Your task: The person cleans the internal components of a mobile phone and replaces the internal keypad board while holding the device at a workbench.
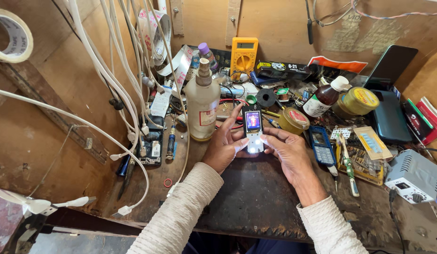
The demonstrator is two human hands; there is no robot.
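At the middle of the tabletop (256, 197), in the head view, I see both my hands meeting on a small phone (253, 128) with its screen lit and its keypad glowing white. My left hand (224, 148) cups the phone from its left side, fingers curled behind it and thumb pressed near the bright keys; that grip is closed on the phone. My right hand (288, 149) comes in from the other side, fingertips pinching the phone's lower right edge. The phone stands nearly upright, just above the dark mat.

Just left of the left hand stands a tall pale bottle (202, 104), close to the fingers but apart from them. Behind the phone, against the back wall, sits a yellow multimeter (243, 54). Right of the right hand a blue keypad phone (322, 146) lies flat. A brown bottle (324, 98) and a yellow jar (360, 101) sit further right. White cables (116, 80) hang down the left wall.
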